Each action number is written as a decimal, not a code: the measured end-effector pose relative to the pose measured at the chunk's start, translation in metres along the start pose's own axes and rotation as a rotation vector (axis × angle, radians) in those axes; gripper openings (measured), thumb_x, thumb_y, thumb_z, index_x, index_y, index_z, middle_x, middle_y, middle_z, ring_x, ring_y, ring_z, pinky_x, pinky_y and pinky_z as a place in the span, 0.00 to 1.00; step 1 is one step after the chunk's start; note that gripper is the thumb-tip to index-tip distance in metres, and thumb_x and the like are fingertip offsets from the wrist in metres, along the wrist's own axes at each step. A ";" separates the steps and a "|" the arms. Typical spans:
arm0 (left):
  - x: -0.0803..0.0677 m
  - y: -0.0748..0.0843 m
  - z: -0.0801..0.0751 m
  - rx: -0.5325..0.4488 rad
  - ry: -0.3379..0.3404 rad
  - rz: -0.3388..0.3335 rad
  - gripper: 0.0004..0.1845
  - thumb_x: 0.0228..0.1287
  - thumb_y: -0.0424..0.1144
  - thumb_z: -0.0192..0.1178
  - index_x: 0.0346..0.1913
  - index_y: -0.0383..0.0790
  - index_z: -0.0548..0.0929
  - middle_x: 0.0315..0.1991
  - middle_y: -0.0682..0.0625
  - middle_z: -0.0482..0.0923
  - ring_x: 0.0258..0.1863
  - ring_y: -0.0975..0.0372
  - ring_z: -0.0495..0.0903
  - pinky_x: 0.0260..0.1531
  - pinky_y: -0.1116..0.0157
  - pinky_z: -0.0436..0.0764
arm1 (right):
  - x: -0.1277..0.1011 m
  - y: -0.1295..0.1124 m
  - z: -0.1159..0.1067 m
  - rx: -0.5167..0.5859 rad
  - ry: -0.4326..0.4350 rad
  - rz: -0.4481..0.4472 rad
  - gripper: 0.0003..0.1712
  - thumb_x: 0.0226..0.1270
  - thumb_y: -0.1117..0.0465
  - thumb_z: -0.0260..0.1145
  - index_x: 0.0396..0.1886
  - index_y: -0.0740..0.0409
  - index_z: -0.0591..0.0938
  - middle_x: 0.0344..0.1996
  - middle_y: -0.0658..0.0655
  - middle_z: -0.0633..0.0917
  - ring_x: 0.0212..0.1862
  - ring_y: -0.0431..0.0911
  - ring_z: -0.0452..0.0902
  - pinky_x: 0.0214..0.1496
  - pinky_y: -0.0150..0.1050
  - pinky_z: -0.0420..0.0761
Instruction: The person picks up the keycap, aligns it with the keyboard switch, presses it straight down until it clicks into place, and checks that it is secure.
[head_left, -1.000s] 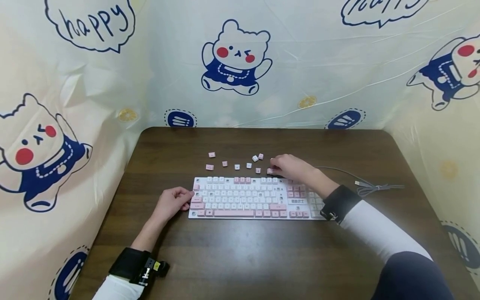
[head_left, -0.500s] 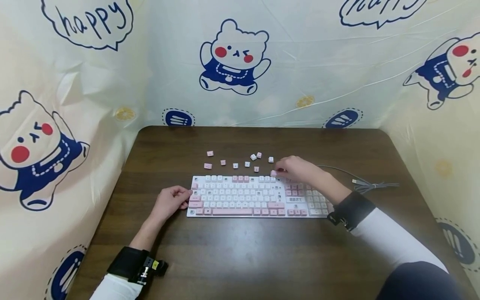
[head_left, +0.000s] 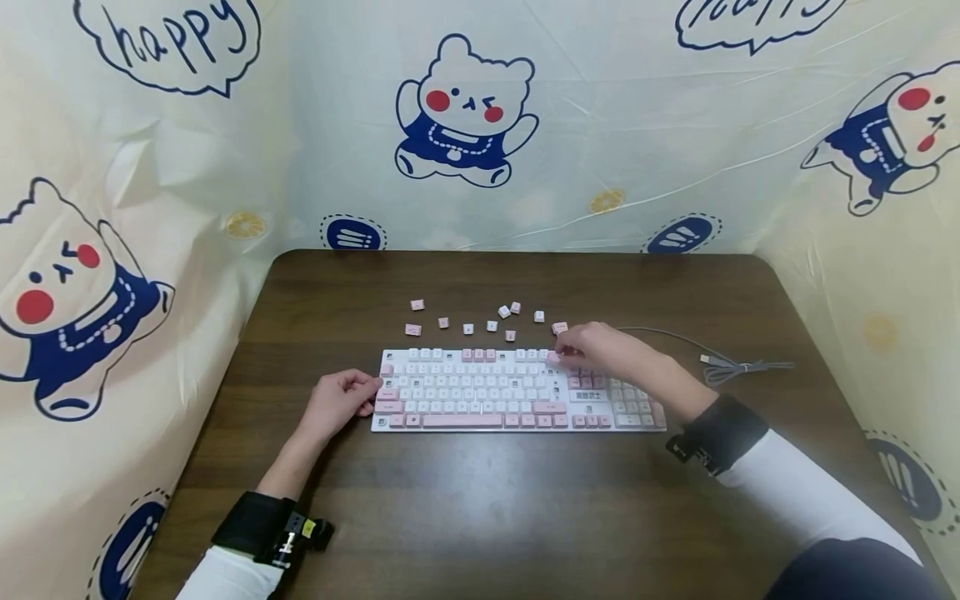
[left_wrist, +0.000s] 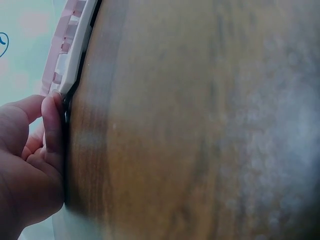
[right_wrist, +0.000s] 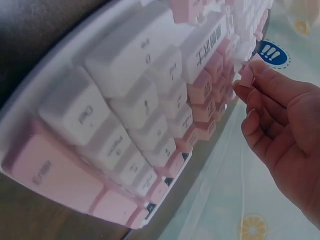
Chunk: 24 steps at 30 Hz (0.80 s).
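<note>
While right fingers [right_wrist: 275, 78] pinch the pink keycap [right_wrist: 247, 76] right of centre: uneven pressure could eject it.
Keyboard [head_left: 517, 394], mid-frame: a knock could shift it if left fingers [left_wrist: 52, 120], gripping its edge, loosen.

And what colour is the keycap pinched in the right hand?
Pink; the keycap shows best in the right wrist view.

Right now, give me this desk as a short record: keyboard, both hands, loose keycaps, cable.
Keyboard: pink and white, lying on the brown table
Left hand: holds the keyboard's left edge
Right hand: pinches a pink keycap near the keyboard's back edge
Loose keycaps: pink and white, scattered behind the keyboard
Cable: gray, bundled, behind the keyboard to the right
</note>
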<state>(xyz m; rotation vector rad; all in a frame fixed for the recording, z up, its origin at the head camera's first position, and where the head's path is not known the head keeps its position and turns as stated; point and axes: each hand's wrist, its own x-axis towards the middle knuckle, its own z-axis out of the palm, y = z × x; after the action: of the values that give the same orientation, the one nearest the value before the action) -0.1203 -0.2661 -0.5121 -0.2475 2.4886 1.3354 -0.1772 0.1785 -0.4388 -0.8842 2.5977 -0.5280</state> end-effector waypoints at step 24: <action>-0.001 -0.001 0.000 0.006 0.004 0.010 0.19 0.76 0.49 0.63 0.48 0.32 0.85 0.27 0.50 0.84 0.27 0.61 0.82 0.33 0.68 0.81 | 0.006 -0.007 0.014 -0.024 -0.045 -0.020 0.11 0.73 0.60 0.71 0.52 0.55 0.88 0.43 0.51 0.89 0.41 0.43 0.80 0.51 0.41 0.83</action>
<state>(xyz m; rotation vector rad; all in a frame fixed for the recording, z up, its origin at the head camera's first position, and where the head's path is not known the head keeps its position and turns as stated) -0.1188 -0.2667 -0.5130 -0.2377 2.5001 1.3326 -0.1724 0.1662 -0.4489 -0.9206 2.5621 -0.4774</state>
